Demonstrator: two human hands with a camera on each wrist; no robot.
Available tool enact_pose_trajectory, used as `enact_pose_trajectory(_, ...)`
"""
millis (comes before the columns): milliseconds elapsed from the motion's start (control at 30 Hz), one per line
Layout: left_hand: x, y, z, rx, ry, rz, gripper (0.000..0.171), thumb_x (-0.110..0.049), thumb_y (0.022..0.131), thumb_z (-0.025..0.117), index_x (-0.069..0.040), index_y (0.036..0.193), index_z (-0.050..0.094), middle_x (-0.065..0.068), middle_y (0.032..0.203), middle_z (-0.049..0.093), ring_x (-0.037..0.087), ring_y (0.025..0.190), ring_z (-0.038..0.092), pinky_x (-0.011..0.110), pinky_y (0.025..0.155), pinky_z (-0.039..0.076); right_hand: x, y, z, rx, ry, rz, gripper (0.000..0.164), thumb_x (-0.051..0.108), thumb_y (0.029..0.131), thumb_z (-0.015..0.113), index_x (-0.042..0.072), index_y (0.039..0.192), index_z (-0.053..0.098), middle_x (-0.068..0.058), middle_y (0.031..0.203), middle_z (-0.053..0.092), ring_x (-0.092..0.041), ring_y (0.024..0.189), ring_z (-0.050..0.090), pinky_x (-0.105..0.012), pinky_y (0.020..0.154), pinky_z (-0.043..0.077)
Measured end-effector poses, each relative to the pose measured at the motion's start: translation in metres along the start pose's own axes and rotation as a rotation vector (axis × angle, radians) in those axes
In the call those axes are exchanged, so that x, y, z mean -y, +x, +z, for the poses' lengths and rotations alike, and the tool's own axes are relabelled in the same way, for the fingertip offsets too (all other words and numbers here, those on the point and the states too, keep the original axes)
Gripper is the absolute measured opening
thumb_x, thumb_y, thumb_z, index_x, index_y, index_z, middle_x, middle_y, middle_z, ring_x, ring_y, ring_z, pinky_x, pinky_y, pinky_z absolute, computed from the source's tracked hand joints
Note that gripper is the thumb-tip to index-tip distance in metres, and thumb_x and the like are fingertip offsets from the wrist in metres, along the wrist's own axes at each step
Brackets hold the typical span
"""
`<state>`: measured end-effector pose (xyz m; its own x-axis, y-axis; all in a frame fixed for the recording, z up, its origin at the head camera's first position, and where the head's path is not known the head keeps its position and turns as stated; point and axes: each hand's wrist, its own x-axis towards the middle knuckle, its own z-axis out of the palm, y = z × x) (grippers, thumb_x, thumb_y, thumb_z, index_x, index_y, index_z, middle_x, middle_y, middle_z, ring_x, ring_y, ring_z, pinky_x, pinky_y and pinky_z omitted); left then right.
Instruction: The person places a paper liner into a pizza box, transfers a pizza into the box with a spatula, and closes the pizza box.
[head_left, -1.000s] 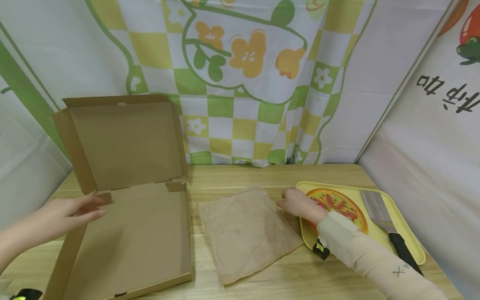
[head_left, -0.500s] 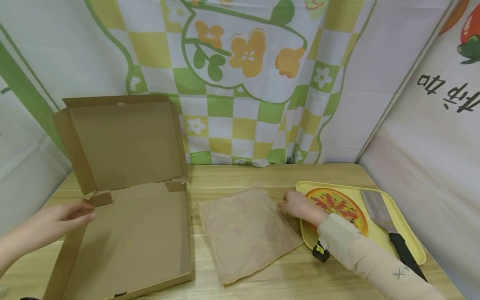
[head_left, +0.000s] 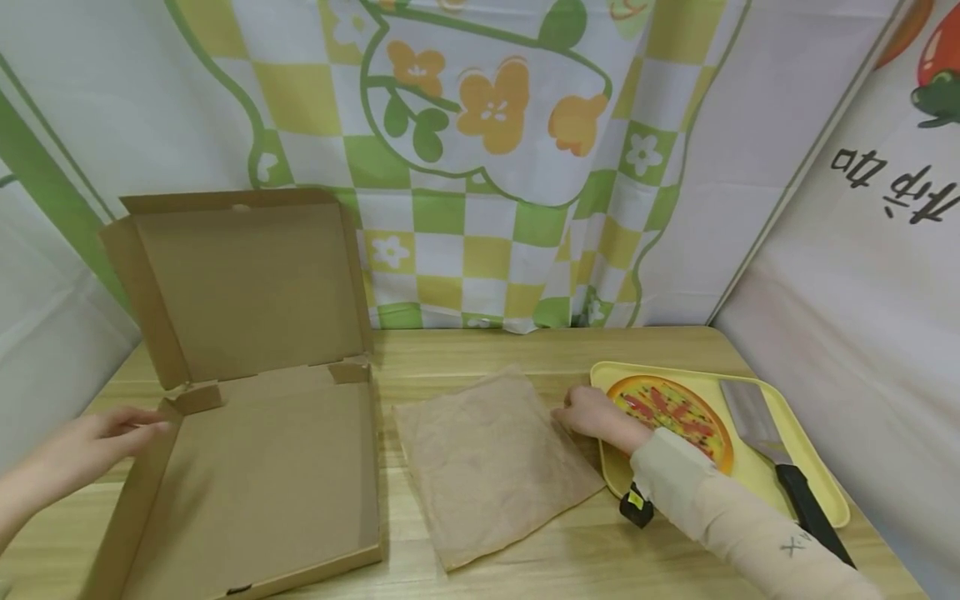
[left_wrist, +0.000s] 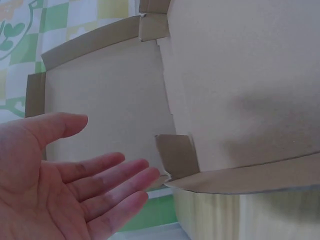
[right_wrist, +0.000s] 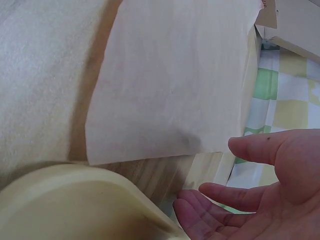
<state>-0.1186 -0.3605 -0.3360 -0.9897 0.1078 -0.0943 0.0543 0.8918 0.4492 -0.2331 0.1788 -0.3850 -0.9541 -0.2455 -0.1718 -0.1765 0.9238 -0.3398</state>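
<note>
On the left of the head view, my left hand (head_left: 90,450) hovers by the side wall of an open cardboard pizza box (head_left: 262,467). Its fingers are extended with nothing in them, as the left wrist view shows the palm (left_wrist: 30,200) beside the box's lid (left_wrist: 105,95). My right hand (head_left: 600,414) is between a sheet of brown paper (head_left: 495,467) and a yellow tray (head_left: 806,450). Thumb and fingers are apart in the right wrist view, the thumb tip close to the edge of the paper (right_wrist: 165,85); whether it touches is unclear. A pizza (head_left: 675,417) lies on the tray, partly behind my right forearm.
A spatula with a black handle (head_left: 810,504) lies on the tray's right side. Everything stands on a wooden table (head_left: 450,354). A checkered curtain (head_left: 450,250) hangs behind it, and white cloth walls close in both sides. The box lid stands upright at the back.
My left hand has drawn back to the left, from over the box's corner to beside its side wall. My right hand has stayed almost in place; the paper and box have not moved.
</note>
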Motion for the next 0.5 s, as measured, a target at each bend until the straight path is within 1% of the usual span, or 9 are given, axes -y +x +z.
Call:
enact_pose_trajectory(33,0.001,0.0,0.0,0.005,0.001,-0.015,0.051,-0.029,0.097,0.039,0.019,0.116,0.046,0.031,0.095,0.061,0.04,0.082,0.06,0.049,0.063,0.048,0.0,0.0,0.0,0.006,0.006,0.005,0.026,0.022,0.085,0.059,-0.004,0.085,0.06,-0.012,0.08,0.06,-0.022,0.071,0.053,-0.034,0.065,0.047)
enact_pose_trajectory(100,0.004,0.0,-0.001,0.023,-0.019,-0.036,0.055,-0.03,0.098,0.037,0.022,0.117,0.042,0.035,0.097,0.059,0.042,0.082,0.06,0.051,0.064,0.048,0.0,0.001,0.001,0.014,0.017,0.008,0.026,0.023,0.085,0.059,-0.003,0.084,0.059,-0.01,0.078,0.058,-0.021,0.069,0.051,-0.032,0.062,0.046)
enact_pose_trajectory(200,0.012,0.001,-0.001,0.046,-0.048,-0.071,0.059,-0.031,0.099,0.034,0.025,0.118,0.036,0.041,0.102,0.054,0.045,0.085,0.059,0.052,0.067,0.048,0.001,0.002,0.001,0.018,0.031,0.009,0.024,0.023,0.085,0.059,-0.001,0.081,0.058,-0.007,0.074,0.055,-0.019,0.066,0.048,-0.029,0.058,0.042)
enact_pose_trajectory(267,0.017,0.002,-0.001,0.062,-0.067,-0.081,0.06,-0.029,0.1,0.033,0.027,0.117,0.034,0.044,0.106,0.049,0.047,0.087,0.058,0.051,0.067,0.049,0.001,0.002,0.001,0.013,0.034,-0.001,0.024,0.022,0.084,0.059,-0.001,0.079,0.058,-0.006,0.072,0.053,-0.018,0.064,0.047,-0.028,0.056,0.041)
enact_pose_trajectory(367,0.026,0.004,0.0,0.075,-0.092,-0.09,0.058,-0.027,0.1,0.033,0.028,0.116,0.034,0.046,0.11,0.044,0.048,0.088,0.057,0.049,0.068,0.05,0.001,0.002,0.002,0.004,0.034,-0.018,0.024,0.022,0.083,0.059,-0.002,0.08,0.058,-0.008,0.074,0.056,-0.019,0.066,0.049,-0.03,0.059,0.044)
enact_pose_trajectory(500,0.033,0.005,0.002,0.116,-0.131,-0.111,0.058,-0.026,0.1,0.03,0.03,0.116,0.032,0.047,0.113,0.04,0.048,0.091,0.056,0.046,0.071,0.051,0.001,0.002,0.004,0.005,0.029,-0.026,0.027,0.023,0.083,0.06,-0.004,0.083,0.06,-0.011,0.077,0.059,-0.021,0.069,0.052,-0.033,0.064,0.046)
